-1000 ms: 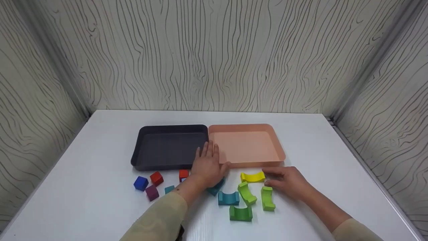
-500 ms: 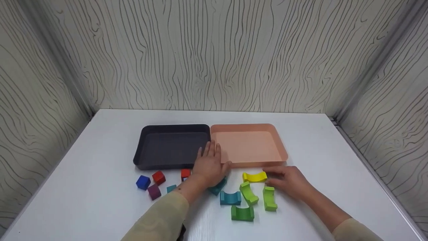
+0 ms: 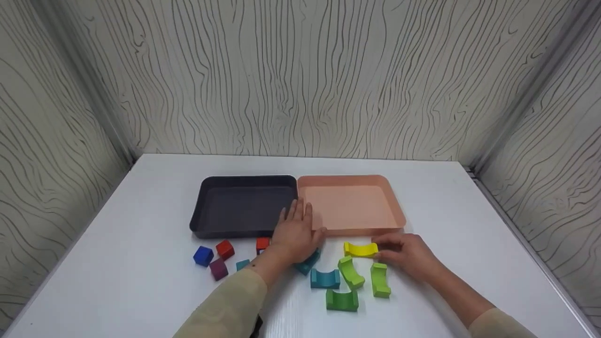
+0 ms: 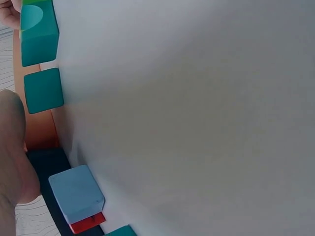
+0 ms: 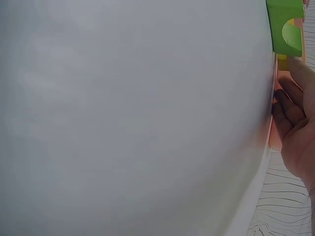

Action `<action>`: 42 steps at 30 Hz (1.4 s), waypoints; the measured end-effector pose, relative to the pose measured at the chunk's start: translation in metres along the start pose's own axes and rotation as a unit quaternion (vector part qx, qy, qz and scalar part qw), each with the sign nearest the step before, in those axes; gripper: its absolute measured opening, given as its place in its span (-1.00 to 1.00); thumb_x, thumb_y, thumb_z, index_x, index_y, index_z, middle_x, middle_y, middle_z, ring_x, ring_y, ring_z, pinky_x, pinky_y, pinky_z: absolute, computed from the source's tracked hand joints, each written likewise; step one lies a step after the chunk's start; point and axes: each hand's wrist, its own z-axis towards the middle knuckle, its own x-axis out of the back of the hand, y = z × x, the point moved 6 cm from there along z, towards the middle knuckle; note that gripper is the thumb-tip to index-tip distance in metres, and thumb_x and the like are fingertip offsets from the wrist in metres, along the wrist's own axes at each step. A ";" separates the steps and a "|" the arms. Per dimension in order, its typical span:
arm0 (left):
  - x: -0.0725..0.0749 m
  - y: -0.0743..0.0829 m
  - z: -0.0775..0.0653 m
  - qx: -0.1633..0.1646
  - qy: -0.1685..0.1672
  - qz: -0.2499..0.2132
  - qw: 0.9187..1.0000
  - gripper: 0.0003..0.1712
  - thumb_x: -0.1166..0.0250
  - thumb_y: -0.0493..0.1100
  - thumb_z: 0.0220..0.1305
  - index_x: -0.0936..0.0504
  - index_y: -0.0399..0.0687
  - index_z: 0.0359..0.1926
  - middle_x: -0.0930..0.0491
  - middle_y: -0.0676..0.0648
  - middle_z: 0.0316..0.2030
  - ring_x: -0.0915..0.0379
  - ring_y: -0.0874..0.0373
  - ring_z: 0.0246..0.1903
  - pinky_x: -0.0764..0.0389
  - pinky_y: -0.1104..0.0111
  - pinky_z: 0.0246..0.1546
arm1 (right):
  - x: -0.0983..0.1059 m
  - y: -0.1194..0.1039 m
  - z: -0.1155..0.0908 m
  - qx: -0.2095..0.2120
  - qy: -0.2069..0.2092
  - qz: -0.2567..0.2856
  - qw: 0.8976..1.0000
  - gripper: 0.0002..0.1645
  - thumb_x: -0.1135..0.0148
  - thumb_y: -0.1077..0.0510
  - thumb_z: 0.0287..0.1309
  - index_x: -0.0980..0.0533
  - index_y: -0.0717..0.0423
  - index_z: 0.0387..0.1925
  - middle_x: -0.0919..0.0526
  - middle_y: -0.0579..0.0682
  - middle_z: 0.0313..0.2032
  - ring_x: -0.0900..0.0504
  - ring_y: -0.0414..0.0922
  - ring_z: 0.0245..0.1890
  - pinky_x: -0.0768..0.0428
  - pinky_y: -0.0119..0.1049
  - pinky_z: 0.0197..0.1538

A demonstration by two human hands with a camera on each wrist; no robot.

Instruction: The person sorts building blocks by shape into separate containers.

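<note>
My left hand [image 3: 293, 237] lies palm down with straight fingers over the touching edges of a dark tray [image 3: 239, 206] and a peach tray [image 3: 352, 206]. Just in front of the peach tray, my right hand [image 3: 408, 253] pinches the right end of a yellow arch block [image 3: 360, 250] between thumb and fingers. Two lime arch blocks, one slanted [image 3: 350, 273] and the other [image 3: 380, 280] further right, lie close by. A teal arch block [image 3: 325, 279] and a green arch block [image 3: 342, 300] sit nearer me. Part of another teal block [image 3: 307, 264] shows beside my left wrist.
Left of my left arm lie a blue cube [image 3: 203, 256], a red cube [image 3: 225, 249] and a purple cube [image 3: 219, 269]. Another red cube [image 3: 262, 243] and a teal cube [image 3: 242, 264] are partly hidden by that arm. A light blue cube [image 4: 76, 192] shows in the left wrist view.
The whole head view has shifted slightly, so everything appears a little further right. Both hands keep about the same places, the right one at the yellow arch block's end.
</note>
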 end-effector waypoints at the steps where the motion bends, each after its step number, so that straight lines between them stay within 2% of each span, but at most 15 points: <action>1: -0.001 0.000 0.000 0.001 -0.001 0.000 1.000 -0.07 0.15 0.37 0.64 -0.05 -0.16 0.69 0.09 -0.25 0.69 0.17 -0.14 0.66 0.01 -0.09 0.61 | 0.001 0.000 -0.001 0.000 0.001 0.000 1.000 -0.62 -0.61 0.02 0.17 -0.77 -0.21 0.05 -0.74 -0.16 0.13 -0.67 -0.08 0.14 -0.63 -0.02 0.29; 6: -0.002 0.000 0.000 0.001 -0.002 0.008 1.000 -0.06 0.15 0.38 0.63 -0.05 -0.16 0.69 0.09 -0.24 0.69 0.18 -0.14 0.66 0.01 -0.11 0.60 | 0.006 -0.001 -0.005 -0.001 0.004 0.013 1.000 -0.65 -0.58 0.06 0.22 -0.77 -0.16 0.05 -0.75 -0.11 0.11 -0.70 -0.10 0.08 -0.68 -0.13 0.21; 12: -0.002 -0.002 -0.002 -0.002 -0.001 0.000 1.000 -0.07 0.14 0.36 0.64 -0.06 -0.18 0.69 0.08 -0.25 0.68 0.17 -0.14 0.66 -0.01 -0.17 0.58 | 0.014 -0.005 -0.010 0.026 0.004 0.041 0.999 -0.63 -0.56 0.07 0.23 -0.76 -0.09 0.08 -0.75 -0.05 0.13 -0.70 0.02 0.18 -0.65 -0.19 0.23; 15: 0.001 -0.003 -0.005 -0.002 0.003 0.015 1.000 -0.06 0.08 0.37 0.62 -0.09 -0.18 0.68 0.02 -0.24 0.67 0.13 -0.13 0.66 -0.02 -0.19 0.58 | 0.018 -0.007 -0.012 0.020 0.003 0.062 0.998 -0.60 -0.55 0.07 0.25 -0.75 -0.01 0.12 -0.75 0.00 0.14 -0.70 0.06 0.20 -0.66 -0.25 0.20; 22: 0.011 0.002 -0.013 -0.006 0.038 0.081 0.996 -0.19 -0.09 0.28 0.60 -0.43 -0.25 0.52 -0.36 -0.25 0.52 -0.24 -0.15 0.54 -0.16 -0.19 0.54 | 0.029 -0.011 -0.011 0.008 0.025 0.100 0.995 -0.57 -0.52 0.08 0.29 -0.72 0.04 0.16 -0.76 0.01 0.11 -0.75 -0.02 0.10 -0.70 -0.35 0.10; 25: 0.012 0.005 -0.014 -0.011 0.049 0.102 0.993 -0.25 -0.12 0.24 0.60 -0.51 -0.25 0.46 -0.44 -0.24 0.47 -0.33 -0.13 0.49 -0.22 -0.17 0.52 | 0.033 -0.012 -0.008 0.008 0.034 0.118 0.992 -0.58 -0.52 0.10 0.30 -0.71 0.06 0.16 -0.76 0.04 0.12 -0.76 -0.07 0.06 -0.71 -0.37 0.06; 31: 0.011 0.004 -0.017 -0.018 0.054 0.114 0.992 -0.29 -0.09 0.23 0.62 -0.54 -0.20 0.45 -0.44 -0.21 0.48 -0.36 -0.09 0.47 -0.25 -0.11 0.52 | 0.040 -0.018 0.002 0.023 0.056 0.118 0.991 -0.56 -0.49 0.15 0.32 -0.69 0.14 0.19 -0.75 0.09 0.12 -0.76 -0.06 0.07 -0.70 -0.41 0.06; 38: 0.011 -0.002 -0.018 -0.030 0.051 0.081 0.995 -0.30 0.00 0.22 0.67 -0.52 -0.18 0.47 -0.39 -0.19 0.52 -0.33 -0.10 0.49 -0.27 -0.08 0.51 | 0.048 -0.022 0.022 0.013 0.071 0.124 0.990 -0.55 -0.47 0.11 0.36 -0.67 0.14 0.21 -0.75 0.11 0.13 -0.74 -0.03 0.08 -0.68 -0.45 0.06; 42: 0.012 -0.002 -0.018 -0.034 0.050 0.077 0.995 -0.32 0.03 0.21 0.69 -0.52 -0.18 0.47 -0.38 -0.20 0.52 -0.33 -0.09 0.49 -0.31 -0.07 0.50 | 0.052 -0.025 0.035 0.010 0.075 0.130 0.989 -0.53 -0.47 0.07 0.36 -0.65 0.13 0.23 -0.74 0.11 0.13 -0.74 -0.02 0.10 -0.68 -0.45 0.07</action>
